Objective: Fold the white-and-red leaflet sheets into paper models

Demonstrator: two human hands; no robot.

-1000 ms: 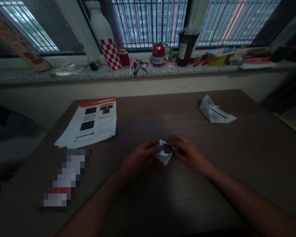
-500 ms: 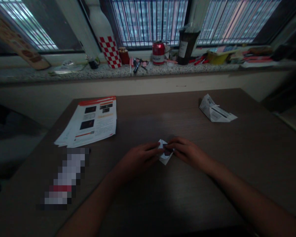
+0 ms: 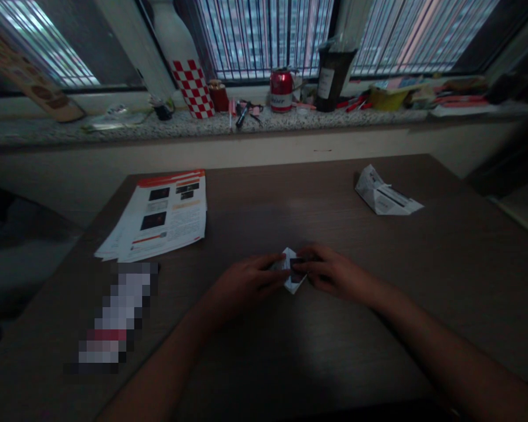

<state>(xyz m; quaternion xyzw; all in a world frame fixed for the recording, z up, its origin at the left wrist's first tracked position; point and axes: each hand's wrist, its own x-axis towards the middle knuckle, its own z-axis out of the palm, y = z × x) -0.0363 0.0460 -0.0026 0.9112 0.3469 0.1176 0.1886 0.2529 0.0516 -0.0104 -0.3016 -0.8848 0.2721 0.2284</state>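
Observation:
A small piece of folded paper, white with a dark printed patch, lies on the table in front of me between my two hands. My left hand holds its left side, with the fingers reaching over the edge. From the right, the fingers of my right hand press on the paper's dark patch and right edge. Fingers cover parts of both sides, and the thumbs are hard to make out in the dim light.
Printed sheets lie at the table's back left, above a pixelated long object. Another folded paper rests at the back right. The windowsill holds a checkered vase, a red can and a dark cup.
My right fingers have shifted slightly over the folded paper, and its right side looks flatter or more covered. My left hand stays nearly in place. The view has tilted slightly.

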